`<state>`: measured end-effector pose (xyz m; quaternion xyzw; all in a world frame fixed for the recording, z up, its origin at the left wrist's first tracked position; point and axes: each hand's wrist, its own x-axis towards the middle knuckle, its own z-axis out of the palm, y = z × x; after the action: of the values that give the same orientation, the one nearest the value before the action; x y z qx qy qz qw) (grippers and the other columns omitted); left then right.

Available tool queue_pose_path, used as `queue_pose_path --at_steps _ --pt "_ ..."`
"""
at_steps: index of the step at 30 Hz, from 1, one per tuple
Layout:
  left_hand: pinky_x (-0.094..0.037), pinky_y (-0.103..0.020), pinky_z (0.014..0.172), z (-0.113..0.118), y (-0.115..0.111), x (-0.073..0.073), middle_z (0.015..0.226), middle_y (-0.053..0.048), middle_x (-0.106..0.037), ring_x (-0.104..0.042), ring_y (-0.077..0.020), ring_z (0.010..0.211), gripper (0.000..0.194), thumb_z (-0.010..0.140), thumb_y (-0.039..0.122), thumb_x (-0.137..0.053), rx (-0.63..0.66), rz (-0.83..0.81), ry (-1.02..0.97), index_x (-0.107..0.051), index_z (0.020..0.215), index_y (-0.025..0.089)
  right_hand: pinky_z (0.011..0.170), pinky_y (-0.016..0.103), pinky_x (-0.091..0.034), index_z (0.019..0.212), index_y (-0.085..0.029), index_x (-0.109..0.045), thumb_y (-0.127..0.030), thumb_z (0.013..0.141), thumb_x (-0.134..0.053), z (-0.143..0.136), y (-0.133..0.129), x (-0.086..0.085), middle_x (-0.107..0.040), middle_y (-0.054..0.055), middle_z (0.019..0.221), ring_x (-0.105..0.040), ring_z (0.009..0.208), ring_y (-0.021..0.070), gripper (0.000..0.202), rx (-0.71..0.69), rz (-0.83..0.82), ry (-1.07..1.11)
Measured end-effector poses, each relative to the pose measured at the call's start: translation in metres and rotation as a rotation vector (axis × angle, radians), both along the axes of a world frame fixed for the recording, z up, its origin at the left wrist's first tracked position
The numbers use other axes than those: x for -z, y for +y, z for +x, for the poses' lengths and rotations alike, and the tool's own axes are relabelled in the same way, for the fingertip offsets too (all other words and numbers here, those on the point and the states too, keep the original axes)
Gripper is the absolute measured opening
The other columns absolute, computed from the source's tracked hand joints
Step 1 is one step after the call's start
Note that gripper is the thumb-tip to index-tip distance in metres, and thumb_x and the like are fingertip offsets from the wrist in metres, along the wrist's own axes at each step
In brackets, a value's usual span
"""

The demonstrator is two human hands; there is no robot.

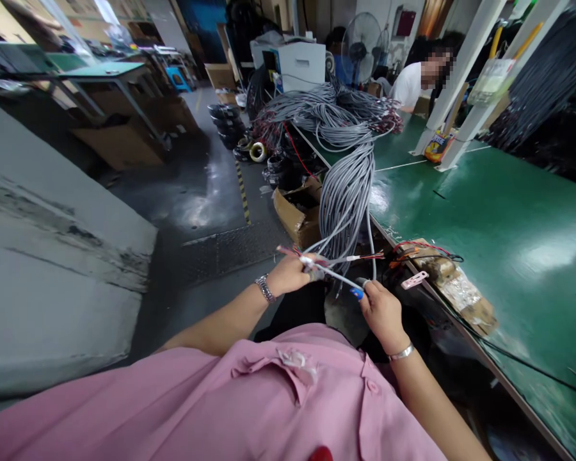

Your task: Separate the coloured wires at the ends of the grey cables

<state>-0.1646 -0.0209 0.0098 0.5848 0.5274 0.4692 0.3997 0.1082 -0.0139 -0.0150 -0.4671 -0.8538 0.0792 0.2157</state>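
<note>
My left hand (290,274), with a metal watch at the wrist, is closed on the end of a grey cable, where thin red and dark wires fan out. My right hand (380,312), with blue on one fingertip and a bracelet at the wrist, pinches the same grey cable (338,275) lower down on the right. Another cable end with bare coloured wires (368,256) sticks out between and above the hands. Just beyond them a thick bundle of grey cables (348,198) hangs over the table edge.
The green table (509,205) bears a taped cardboard piece (461,294); a pink clip (415,280) lies at its edge. An open cardboard box (295,214) stands under the bundle. A person in white (408,86) is behind the table, near white posts (461,83). A grey panel (52,256) stands left.
</note>
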Motion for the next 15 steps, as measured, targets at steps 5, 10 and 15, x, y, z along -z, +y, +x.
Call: queue_pose_path --at_steps 5,10,15 --pt "-0.046 -0.024 0.057 -0.026 0.009 0.002 0.05 0.0 -0.059 -0.057 -0.0134 0.053 0.024 0.079 0.038 -0.069 -0.361 0.085 -0.332 -0.068 0.069 0.015 0.076 0.032 -0.051 0.115 -0.021 -0.06 -0.028 0.095 -0.046 0.022 0.002 0.023 -0.064 0.011 0.118 -0.066 0.095 0.0232 0.026 -0.019 -0.09 0.141" --pt "-0.049 -0.026 0.059 0.0 0.008 -0.009 0.05 -0.003 -0.059 -0.066 -0.0183 0.063 0.032 0.078 0.045 -0.07 0.016 0.072 -0.688 -0.069 0.071 0.013 0.089 0.04 -0.053 0.126 -0.02 -0.055 -0.026 0.095 -0.039 0.022 0.001 0.038 -0.065 0.012 0.118 -0.065 0.105 0.0252 0.035 -0.06 -0.12 0.334" --pt "-0.032 -0.019 0.042 0.053 0.004 -0.021 0.104 -0.016 -0.072 -0.064 -0.0128 0.064 0.04 0.072 0.036 -0.078 0.304 -0.062 -0.67 -0.072 0.104 0.013 0.092 0.04 -0.053 0.132 -0.021 -0.051 -0.031 0.097 -0.038 0.016 -0.007 0.043 -0.061 0.013 0.128 -0.064 0.11 0.0241 0.039 -0.06 -0.179 0.394"
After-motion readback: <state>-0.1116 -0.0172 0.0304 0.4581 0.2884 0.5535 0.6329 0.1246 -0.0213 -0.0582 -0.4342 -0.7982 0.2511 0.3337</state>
